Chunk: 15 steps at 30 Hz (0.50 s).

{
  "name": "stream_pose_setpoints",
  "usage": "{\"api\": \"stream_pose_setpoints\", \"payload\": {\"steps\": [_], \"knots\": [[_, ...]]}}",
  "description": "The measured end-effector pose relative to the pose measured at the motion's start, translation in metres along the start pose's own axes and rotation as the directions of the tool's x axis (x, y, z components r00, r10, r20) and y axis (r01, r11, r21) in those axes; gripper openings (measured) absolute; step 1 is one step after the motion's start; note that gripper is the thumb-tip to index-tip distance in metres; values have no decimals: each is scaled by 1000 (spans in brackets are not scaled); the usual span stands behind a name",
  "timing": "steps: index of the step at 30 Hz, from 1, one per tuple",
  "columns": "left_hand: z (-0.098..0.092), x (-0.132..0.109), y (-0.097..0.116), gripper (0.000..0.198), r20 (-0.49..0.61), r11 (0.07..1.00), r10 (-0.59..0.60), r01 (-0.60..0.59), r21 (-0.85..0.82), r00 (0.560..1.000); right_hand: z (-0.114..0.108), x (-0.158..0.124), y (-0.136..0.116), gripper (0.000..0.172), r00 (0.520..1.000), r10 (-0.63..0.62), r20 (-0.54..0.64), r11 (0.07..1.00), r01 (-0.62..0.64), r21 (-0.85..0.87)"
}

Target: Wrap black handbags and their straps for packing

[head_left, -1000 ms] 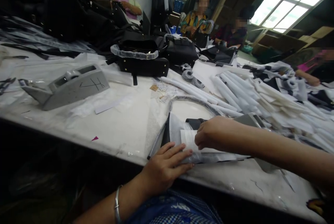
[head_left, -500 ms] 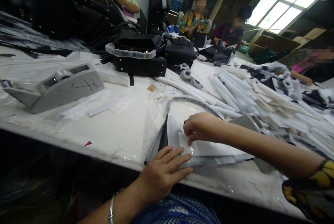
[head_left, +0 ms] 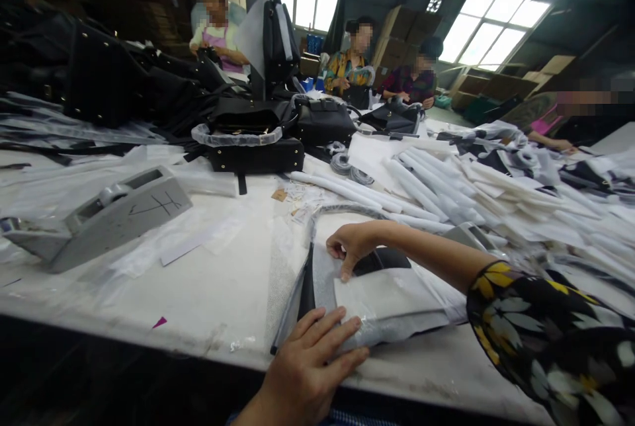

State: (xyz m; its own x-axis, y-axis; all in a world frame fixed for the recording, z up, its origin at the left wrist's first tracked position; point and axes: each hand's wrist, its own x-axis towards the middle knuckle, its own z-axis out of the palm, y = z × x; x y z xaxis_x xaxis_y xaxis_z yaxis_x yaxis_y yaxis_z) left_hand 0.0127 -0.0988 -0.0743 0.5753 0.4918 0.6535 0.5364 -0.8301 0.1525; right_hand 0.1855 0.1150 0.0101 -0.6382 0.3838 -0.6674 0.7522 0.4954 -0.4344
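In the head view, the left hand [head_left: 313,363] lies palm down at the near edge of the table [head_left: 223,280], its fingers straight, a little apart and pointing away and to the right. The fingertips rest on the near side of a dark bag [head_left: 307,287] partly covered in pale sheeting, beside the white sheet [head_left: 391,295] laid over it; the hand is spread flat and grips nothing between its fingers. The right forearm [head_left: 431,241] comes in from the right, nearly level, out of a flowered sleeve [head_left: 540,327], and crosses above the far part of the bag. The right hand [head_left: 353,247] is bent down at its end, fingers curled and thumb pointing down toward the sheet's upper left corner; whether something thin is pinched there I cannot tell. The bag lies flat between the left hand and a plastic-wrapped loop handle [head_left: 342,208], which curves beyond the right hand. A grey tape dispenser [head_left: 119,214] stands well apart on the left, and white rolls [head_left: 419,181] lie beyond the right forearm. Farther off sit finished-looking black bags [head_left: 262,156], with co-workers behind them
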Motion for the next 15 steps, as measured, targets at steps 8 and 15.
{"api": "stream_pose_setpoints", "payload": {"steps": [8,15], "knots": [[1,-3,-3,49,19,998,49,-50,33,999,11,-28,-1,47,954,-37,-299,992,72,107],[-6,2,3,50,51,1000,8,-8,-4,999,68,-65,-19,116,907,-67,-416,997,72,-5]]}}
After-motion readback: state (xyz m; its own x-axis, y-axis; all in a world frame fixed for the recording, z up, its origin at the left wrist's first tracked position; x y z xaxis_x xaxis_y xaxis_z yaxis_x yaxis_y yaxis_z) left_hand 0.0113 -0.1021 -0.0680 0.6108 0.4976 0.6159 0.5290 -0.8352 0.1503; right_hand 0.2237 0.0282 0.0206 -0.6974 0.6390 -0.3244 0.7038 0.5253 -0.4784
